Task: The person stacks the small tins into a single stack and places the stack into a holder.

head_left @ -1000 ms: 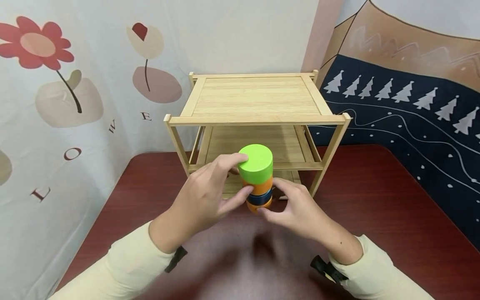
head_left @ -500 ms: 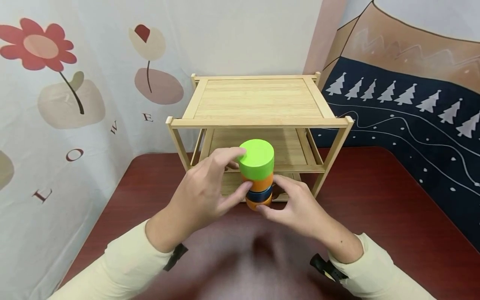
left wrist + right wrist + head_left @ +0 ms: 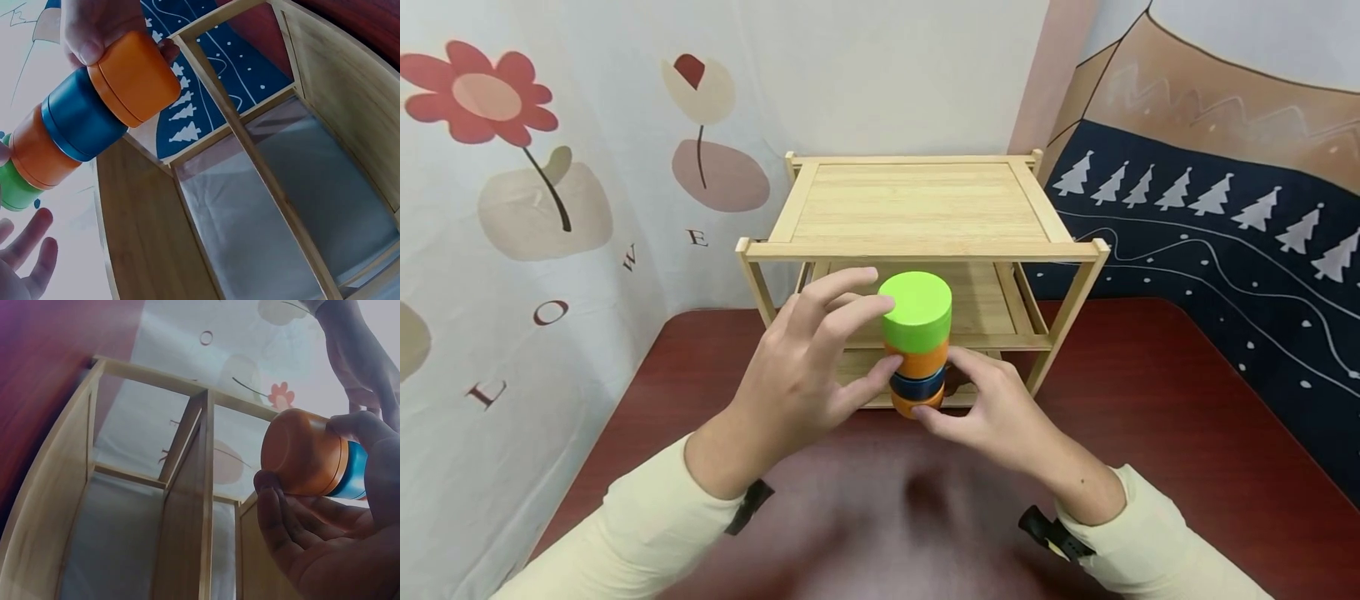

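A stack of small round containers (image 3: 921, 363) is held upright in front of the shelf, with green on top, then orange, blue and orange. My right hand (image 3: 1000, 404) grips its lower end, the thumb at the bottom orange container (image 3: 300, 453) and fingers round its far side. At the upper left of the stack is my left hand (image 3: 797, 362). Its index fingertip is at the green container's (image 3: 916, 298) edge and its thumb at the upper orange one, while another finger is raised. The left wrist view shows the blue container (image 3: 81, 115) and loosely spread left fingers (image 3: 40, 250).
Behind the stack stands a pale wooden tiered shelf (image 3: 917, 200), its front rail (image 3: 925, 250) and lower boards close beyond my hands. It rests on a dark red table (image 3: 1127, 400). Printed cloth walls (image 3: 640, 108) surround the table at the back and sides.
My left hand's fingers have lifted and spread from the stack, with one finger now raised above the index. The right hand keeps its grip. The stack appears slightly higher in the head view.
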A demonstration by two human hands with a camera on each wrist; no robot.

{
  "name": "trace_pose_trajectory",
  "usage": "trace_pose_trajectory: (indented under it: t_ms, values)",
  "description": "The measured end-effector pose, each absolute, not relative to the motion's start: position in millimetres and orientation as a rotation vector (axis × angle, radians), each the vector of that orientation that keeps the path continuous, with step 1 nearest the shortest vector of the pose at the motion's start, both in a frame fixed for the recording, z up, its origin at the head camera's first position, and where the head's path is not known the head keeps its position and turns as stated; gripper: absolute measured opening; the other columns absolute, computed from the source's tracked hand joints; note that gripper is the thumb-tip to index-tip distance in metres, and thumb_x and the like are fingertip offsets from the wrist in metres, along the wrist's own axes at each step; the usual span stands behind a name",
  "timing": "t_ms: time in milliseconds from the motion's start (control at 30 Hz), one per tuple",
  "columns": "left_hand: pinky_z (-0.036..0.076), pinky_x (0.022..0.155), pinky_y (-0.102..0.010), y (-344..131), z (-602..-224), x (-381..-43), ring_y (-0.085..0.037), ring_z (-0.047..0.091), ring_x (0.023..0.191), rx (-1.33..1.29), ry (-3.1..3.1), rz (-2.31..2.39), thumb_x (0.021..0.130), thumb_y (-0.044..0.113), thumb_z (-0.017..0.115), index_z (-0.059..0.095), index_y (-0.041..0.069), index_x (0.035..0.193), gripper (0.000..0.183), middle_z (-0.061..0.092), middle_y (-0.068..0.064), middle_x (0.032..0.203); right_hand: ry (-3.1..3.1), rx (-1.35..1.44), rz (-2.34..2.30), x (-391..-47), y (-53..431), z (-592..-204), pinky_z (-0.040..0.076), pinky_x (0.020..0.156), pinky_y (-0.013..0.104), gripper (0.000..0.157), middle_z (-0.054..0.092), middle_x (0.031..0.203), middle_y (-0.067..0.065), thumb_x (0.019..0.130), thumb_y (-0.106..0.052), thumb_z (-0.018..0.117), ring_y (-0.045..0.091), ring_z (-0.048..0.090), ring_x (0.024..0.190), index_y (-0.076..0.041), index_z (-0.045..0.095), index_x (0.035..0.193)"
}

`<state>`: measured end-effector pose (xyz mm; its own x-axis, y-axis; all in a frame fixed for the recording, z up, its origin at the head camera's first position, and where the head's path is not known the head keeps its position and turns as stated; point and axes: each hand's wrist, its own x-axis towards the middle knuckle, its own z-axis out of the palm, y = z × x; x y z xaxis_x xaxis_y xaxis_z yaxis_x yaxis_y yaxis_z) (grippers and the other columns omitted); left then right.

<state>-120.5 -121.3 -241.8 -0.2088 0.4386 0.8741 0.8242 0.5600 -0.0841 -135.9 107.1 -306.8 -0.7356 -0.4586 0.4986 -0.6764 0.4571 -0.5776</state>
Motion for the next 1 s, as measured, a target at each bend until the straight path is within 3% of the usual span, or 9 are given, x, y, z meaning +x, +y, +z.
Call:
trace_pose_trajectory:
  t_ms: [267,1000]
  values:
    - [0.042,0.072,-0.040,-122.1,-239.2,-120.6,-0.028,0.065,0.090,-1.026,-1.808,-0.463,0.081,0.018,0.081,0.058,0.004,0.119,0.047,0.062,-0.019,0.119,-2.431,0.968,1.132,-134.0,105.8,-304.3,0.057,0.082,0.032,0.053,0.071,0.111,-0.004,0.079,-0.026,0.084,0.008,0.068,0.097,-0.014,0.063,0.126]
    - [0.046,0.069,-0.038,-122.2,-221.8,-119.6,-0.028,0.066,0.101,-1.033,-1.788,-0.429,0.081,0.018,0.081,0.060,0.003,0.116,0.043,0.066,-0.017,0.117,-2.447,0.934,1.116,-134.0,106.4,-289.2,0.056,0.072,0.027,0.046,0.072,0.099,-0.005,0.079,-0.027,0.084,0.006,0.065,0.082,-0.014,0.065,0.119]
